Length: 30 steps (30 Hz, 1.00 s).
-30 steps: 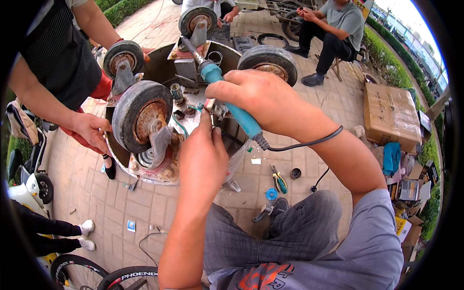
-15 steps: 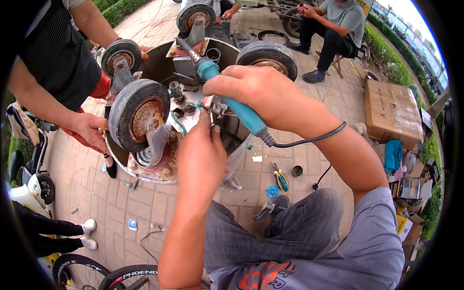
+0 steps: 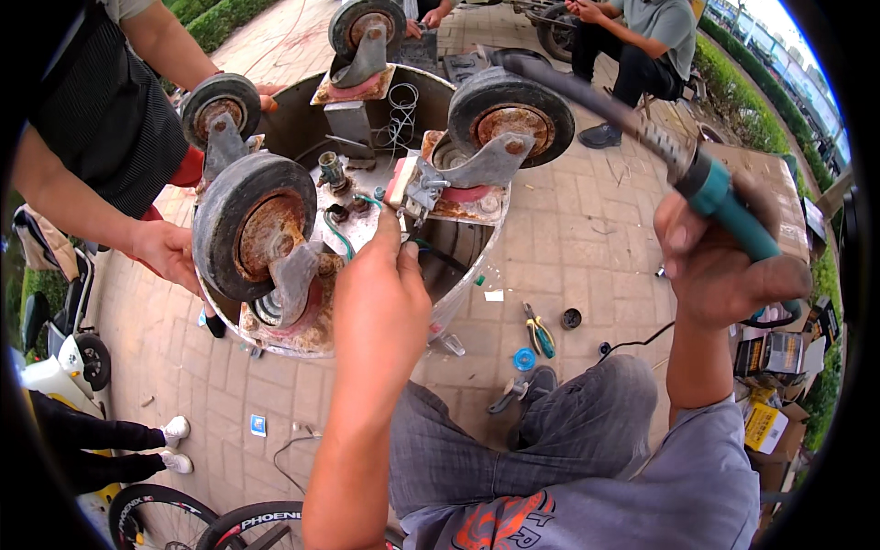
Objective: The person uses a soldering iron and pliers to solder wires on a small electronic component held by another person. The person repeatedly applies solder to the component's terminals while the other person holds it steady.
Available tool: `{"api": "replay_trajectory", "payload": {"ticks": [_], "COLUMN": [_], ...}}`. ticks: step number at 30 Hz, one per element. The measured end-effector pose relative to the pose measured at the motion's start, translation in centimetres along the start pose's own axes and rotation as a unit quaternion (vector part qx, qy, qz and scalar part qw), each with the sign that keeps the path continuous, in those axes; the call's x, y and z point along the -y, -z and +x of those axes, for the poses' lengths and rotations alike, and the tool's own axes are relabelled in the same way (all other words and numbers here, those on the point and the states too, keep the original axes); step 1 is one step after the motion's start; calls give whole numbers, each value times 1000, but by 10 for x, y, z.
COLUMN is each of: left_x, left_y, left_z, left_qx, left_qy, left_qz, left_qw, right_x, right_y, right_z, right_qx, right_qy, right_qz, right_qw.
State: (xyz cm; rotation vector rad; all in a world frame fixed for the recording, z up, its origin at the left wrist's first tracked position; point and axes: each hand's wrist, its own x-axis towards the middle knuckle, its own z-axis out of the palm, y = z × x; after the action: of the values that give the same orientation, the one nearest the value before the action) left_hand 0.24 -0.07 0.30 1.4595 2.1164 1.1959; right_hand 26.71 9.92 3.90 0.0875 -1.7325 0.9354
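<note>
My right hand is raised at the right with its fingers closed round the teal handle of a soldering iron. The iron's metal shaft points up and left, away from the drum. My left hand reaches over the rim of an upturned metal drum on caster wheels. Its fingertips are at a small cream-and-red part with metal terminals, apparently a switch. Green wires run close by, beside a brass-coloured fitting. Rusty casters, including a near-left wheel and a right wheel, stick up around the rim.
At the left, another person's hand steadies the drum. Pliers, a blue round lid and a black cap lie on the paving. Cardboard boxes are piled at the right, and bicycle wheels stand at the lower left.
My right hand has swung the soldering iron away from the drum, to the right and nearer to me. My left hand stays at the small part.
</note>
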Motion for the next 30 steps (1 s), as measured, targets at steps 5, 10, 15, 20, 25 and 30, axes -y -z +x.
{"api": "replay_trajectory", "payload": {"ticks": [5, 10, 15, 20, 25, 30], "left_x": [2, -1, 4, 3, -1, 7], "left_y": [-2, 0, -2, -3, -3, -5], "left_z": [2, 1, 0, -1, 0, -1], "left_qx": [22, 23, 12, 14, 13, 13], "left_qy": [31, 39, 20, 32, 32, 13], "left_qz": [8, -17, -17, -36, -36, -35], "left_qw": [999, 999, 1000, 999, 999, 999], "right_x": [-9, -30, -59, -64, -81, -91], "right_y": [4, -14, -22, -21, -18, -20], "right_z": [-51, -57, -69, -79, -86, -88], "right_qx": [-107, -59, -8, -76, -105, -182], "right_qy": [-167, -176, -89, -185, -233, -279], "right_qz": [8, 38, 55, 151, 207, 268], "right_qw": [980, 982, 994, 968, 944, 904]}}
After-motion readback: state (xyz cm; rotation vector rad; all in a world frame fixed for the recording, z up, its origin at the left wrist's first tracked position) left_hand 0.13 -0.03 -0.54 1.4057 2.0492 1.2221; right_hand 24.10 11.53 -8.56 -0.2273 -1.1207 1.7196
